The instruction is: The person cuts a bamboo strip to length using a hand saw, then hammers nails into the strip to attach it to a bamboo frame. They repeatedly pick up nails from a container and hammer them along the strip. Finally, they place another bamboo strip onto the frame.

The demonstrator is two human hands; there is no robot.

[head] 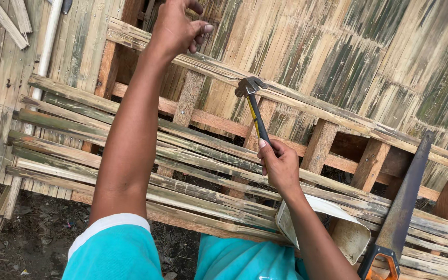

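Observation:
My right hand [280, 166] grips the black and yellow handle of a claw hammer [250, 87]. The hammer's steel head is raised just in front of the top bamboo rail [307, 103] of a slatted wooden frame. My left hand [175, 26] is stretched up to the left part of that same rail. Its fingertips are pinched together just above the rail, and I cannot make out anything between them. Long split bamboo slats [79, 124] run across the frame below both arms.
A hand saw [405, 197] with an orange and black grip lies on the slats at the right. A cut-open whitish plastic container [351, 236] sits by my right forearm. A woven bamboo wall [369, 52] stands behind; a white pipe [45, 52] leans at left. Dirt ground [37, 233] lies below.

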